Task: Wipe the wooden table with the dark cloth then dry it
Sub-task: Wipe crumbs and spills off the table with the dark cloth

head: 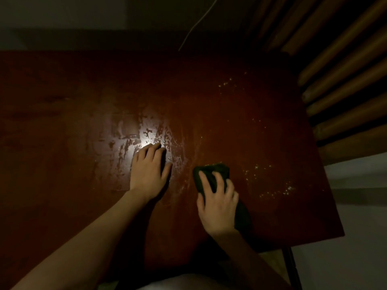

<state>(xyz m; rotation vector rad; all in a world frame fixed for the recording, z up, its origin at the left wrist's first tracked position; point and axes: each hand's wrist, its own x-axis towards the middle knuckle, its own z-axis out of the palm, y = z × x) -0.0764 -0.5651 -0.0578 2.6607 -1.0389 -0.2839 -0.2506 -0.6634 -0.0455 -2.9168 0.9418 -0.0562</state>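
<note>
The reddish-brown wooden table (240,105) fills most of the head view and is dimly lit. A bunched dark cloth (215,171) lies on it right of centre, near the front. My right hand (217,204) lies on top of the cloth with its fingers curled into the fabric; the cloth's tail runs back under my palm and out past the wrist. My left hand (149,168) rests flat on the table just left of the cloth, fingers straight and close together. A bright wet patch with streaks (144,132) shines just beyond my left fingertips. Small wet specks (270,178) dot the wood right of the cloth.
Wooden slats of a chair or bench (343,84) stand close beyond the table's right edge. A thin pale cord (195,28) hangs behind the far edge. A dark metal table leg (292,268) shows at the front right corner, over a pale floor (356,237).
</note>
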